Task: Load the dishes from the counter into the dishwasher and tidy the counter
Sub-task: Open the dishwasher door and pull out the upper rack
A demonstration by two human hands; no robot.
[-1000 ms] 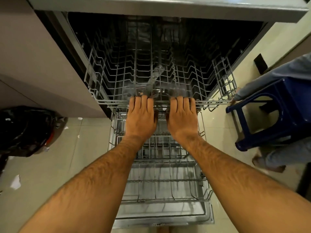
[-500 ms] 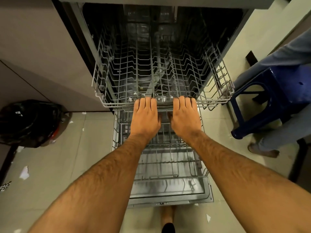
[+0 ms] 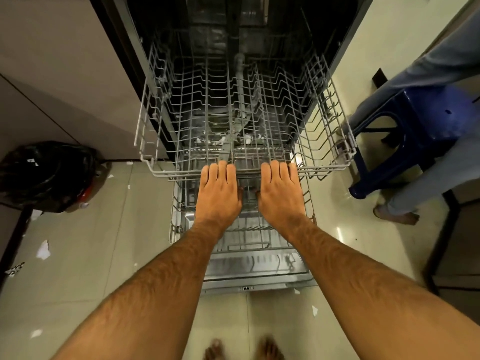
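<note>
Both hands hook over the front rail of the dishwasher's upper rack (image 3: 244, 118): the left hand (image 3: 218, 193) and the right hand (image 3: 281, 193) lie side by side, fingers together and curled over the wire. The rack is empty and stands out above the lower rack (image 3: 246, 245). No dishes are in view. An uneven tug could skew the rack on its runners and jam it, or knock the blue stool (image 3: 415, 136) just beside it

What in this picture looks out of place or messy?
Torn white paper scraps lie scattered over the floor left of the open dishwasher, near the black bag. The upper rack holds no dishes.
</note>
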